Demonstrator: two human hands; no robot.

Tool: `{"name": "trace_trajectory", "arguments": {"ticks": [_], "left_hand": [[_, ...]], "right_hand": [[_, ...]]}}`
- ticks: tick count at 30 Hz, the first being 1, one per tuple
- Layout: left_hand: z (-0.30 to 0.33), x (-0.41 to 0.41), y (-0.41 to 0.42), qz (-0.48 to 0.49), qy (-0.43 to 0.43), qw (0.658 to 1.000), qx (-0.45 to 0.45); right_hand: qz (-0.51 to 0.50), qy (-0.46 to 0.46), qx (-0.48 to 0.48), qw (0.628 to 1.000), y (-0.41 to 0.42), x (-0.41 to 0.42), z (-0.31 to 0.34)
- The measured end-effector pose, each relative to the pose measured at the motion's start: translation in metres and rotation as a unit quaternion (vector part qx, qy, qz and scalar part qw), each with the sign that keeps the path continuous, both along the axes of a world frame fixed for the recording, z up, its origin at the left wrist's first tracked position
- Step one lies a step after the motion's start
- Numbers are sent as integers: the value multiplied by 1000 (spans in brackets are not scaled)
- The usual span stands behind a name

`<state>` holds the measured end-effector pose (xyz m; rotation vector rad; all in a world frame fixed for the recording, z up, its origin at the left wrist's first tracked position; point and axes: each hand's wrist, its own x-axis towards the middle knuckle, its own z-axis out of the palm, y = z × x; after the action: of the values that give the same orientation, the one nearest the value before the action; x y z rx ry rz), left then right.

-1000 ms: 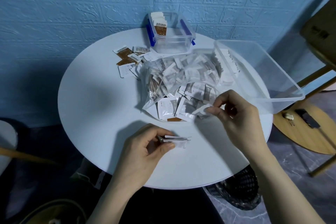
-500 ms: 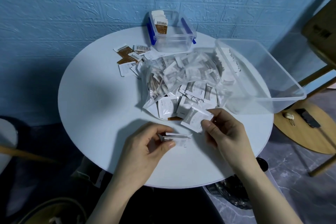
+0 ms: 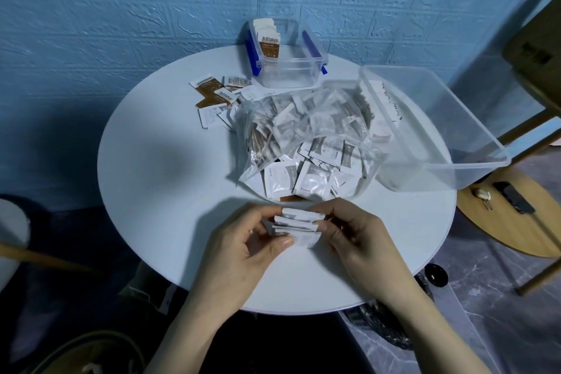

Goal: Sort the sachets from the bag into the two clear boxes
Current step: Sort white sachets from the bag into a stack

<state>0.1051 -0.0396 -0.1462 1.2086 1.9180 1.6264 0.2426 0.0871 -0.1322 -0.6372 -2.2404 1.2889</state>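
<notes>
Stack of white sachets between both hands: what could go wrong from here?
1. The stack of white sachets is pinched only at its ends by the left hand and right hand; the middle ones could slip out.
2. The large clear plastic box seems to overhang the round white table; a nudge might tip it.

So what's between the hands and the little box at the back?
The clear bag full of sachets, seen in the head view.
</notes>
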Motion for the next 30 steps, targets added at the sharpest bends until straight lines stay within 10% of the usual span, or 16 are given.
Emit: {"name": "trace_trajectory", "arguments": {"ticks": [30], "left_hand": [[5,3,-1,8,21,999,-26]], "right_hand": [[-151,-122,219,956,34,-31,7]]}}
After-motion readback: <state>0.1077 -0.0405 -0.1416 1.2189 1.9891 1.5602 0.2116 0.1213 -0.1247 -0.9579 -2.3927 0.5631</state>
